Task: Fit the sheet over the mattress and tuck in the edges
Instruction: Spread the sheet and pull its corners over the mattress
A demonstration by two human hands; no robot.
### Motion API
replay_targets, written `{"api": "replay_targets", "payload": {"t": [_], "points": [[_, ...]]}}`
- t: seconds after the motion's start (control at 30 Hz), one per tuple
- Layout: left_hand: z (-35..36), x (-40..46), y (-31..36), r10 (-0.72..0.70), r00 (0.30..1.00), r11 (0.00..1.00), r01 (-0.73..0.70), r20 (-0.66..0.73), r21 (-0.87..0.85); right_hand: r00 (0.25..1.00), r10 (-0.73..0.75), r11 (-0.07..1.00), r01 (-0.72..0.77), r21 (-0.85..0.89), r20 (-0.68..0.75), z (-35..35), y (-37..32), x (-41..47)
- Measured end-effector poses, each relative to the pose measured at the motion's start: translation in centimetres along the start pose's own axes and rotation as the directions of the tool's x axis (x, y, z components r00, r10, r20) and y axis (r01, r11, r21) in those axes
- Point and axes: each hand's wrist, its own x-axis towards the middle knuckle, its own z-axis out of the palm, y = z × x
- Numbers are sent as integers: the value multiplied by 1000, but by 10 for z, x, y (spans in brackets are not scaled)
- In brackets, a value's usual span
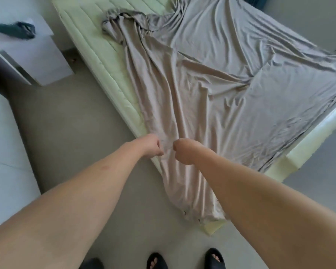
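The person stands at the near corner of the mattress [97, 61]. The left hand [150, 145] and right hand [184, 152] sit close together, fingers curled into the taupe sheet [221, 78] where it drapes over that corner, likely bunching the hem so it can be drawn down and hooked under. The sheet lies rumpled across the right and far part of the bed, leaving a pale strip bare along the left, with one corner heaped at the far end. A white nightstand [37, 61] stands at the far left.
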Motion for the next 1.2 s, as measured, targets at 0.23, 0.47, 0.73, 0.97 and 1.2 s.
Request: {"api": "replay_targets", "payload": {"t": [0.23, 0.47, 0.73, 0.97, 1.2], "points": [[-146, -27, -12, -11, 991, 1000, 13, -135, 16, 987, -49, 999, 47, -16, -155, -142, -44, 2], [-311, -29, -9, 32, 962, 995, -5, -271, 101, 952, -113, 994, 111, -23, -283, -294, -66, 46], [-451, -13, -50, -29, 922, 996, 60, -386, 69, 916, -253, 960, 199, -195, -312, -428, -136, 132], [-565, 30, -135, -67, 897, 993, 103, -438, 60, 891, -254, 967, 221, -128, -376, -528, -228, 230], [-682, 84, -229, -49, 909, 991, 95, -413, 90, 899, -190, 982, 177, -69, -395, -602, -300, 328]]}}
